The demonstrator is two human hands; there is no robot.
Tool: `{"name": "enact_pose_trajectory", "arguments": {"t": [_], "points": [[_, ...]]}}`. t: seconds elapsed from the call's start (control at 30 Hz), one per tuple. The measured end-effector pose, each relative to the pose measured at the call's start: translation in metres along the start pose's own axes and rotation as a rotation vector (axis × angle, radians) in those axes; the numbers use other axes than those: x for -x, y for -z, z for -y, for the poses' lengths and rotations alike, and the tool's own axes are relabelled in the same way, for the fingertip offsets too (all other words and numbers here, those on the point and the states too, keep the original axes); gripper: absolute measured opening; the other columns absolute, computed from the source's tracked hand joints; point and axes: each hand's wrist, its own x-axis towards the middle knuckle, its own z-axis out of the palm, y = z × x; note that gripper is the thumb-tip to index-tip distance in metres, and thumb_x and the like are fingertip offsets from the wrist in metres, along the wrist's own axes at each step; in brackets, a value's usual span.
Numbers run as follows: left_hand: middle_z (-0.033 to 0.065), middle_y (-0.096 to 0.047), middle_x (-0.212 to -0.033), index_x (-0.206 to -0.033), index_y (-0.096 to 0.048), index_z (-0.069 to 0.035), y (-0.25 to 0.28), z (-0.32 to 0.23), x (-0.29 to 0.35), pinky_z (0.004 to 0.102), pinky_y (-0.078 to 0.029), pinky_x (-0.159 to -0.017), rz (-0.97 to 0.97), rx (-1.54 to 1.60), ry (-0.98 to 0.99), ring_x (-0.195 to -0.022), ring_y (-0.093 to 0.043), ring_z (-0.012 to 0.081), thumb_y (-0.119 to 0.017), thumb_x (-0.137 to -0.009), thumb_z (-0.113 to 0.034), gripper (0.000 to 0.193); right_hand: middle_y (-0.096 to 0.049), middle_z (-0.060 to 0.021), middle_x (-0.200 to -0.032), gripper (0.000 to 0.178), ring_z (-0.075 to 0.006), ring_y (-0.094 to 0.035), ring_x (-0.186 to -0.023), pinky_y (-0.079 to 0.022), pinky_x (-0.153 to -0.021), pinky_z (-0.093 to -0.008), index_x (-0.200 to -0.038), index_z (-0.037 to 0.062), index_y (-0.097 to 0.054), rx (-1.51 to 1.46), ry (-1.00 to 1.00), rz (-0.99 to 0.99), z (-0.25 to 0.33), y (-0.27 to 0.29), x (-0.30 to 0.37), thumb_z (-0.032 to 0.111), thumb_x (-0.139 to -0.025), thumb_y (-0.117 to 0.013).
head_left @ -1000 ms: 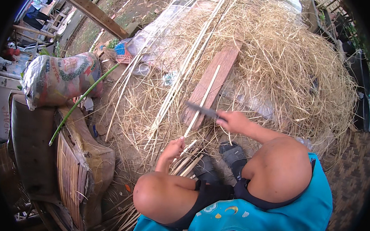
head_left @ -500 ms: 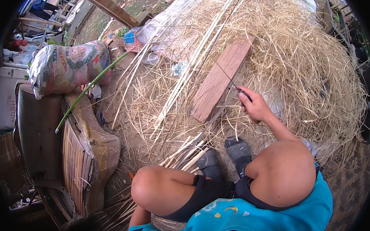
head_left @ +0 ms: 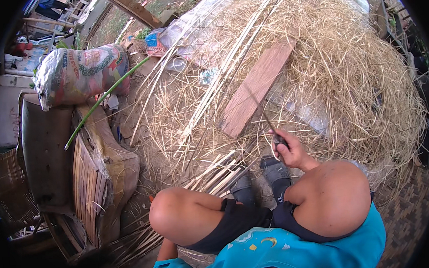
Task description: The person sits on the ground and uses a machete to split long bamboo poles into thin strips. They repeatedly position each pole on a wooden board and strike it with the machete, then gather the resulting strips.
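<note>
My right hand point(head_left: 295, 153) is closed around the dark handle of a long, thin-bladed knife point(head_left: 270, 122). The blade points up and away to the left, over the lower part of a reddish-brown wooden board point(head_left: 255, 92), and its tip is smeared by motion. I cannot tell whether it touches the board. A bundle of split bamboo strips point(head_left: 218, 177) lies just in front of my feet, left of the knife hand. Of my left arm only a bit of forearm point(head_left: 168, 250) shows beside the left knee; the hand itself is hidden.
A big heap of curly pale shavings point(head_left: 353, 78) fills the right and far side. Long pale strips point(head_left: 210, 100) run away from me. At left stand a stuffed sack point(head_left: 84, 76), a green stalk point(head_left: 105, 96) and a worn seat point(head_left: 46, 154). A wooden beam point(head_left: 126, 5) crosses the far left.
My right hand has drawn back toward my right knee with the knife. The knife's blade now lies lower and nearer to me. The board and the strips stay about where they were.
</note>
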Motion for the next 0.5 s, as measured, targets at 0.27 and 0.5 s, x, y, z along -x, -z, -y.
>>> {"name": "enact_pose_trajectory", "arguments": {"t": [0.27,0.5], "points": [[0.0228,-0.072,-0.098,-0.116,-0.066,0.004,0.113,0.025,-0.017,0.0416,-0.054,-0.083,-0.215,-0.514,-0.024,-0.094,-0.07,0.0339,-0.068,-0.092,-0.039,0.049,-0.057,-0.0015,-0.076,0.04,-0.0085,-0.057,-0.062,-0.05,-0.057,-0.0267,-0.14,0.0072,-0.053,-0.027,-0.372,0.021,-0.009,-0.031,-0.01,0.03,-0.107,-0.05],[0.0281,-0.066,-0.121,-0.128,-0.064,-0.004,0.21,-0.181,-0.195,0.0504,-0.05,-0.099,-0.352,-0.604,-0.398,-0.116,-0.062,0.0427,-0.067,-0.09,-0.034,0.049,-0.059,-0.0036,-0.078,0.041,-0.01,-0.058,-0.059,-0.051,-0.053,-0.0289,-0.137,0.0035,-0.054,0.14,-0.651,0.008,-0.008,-0.018,-0.019,0.032,-0.109,-0.045]]}}
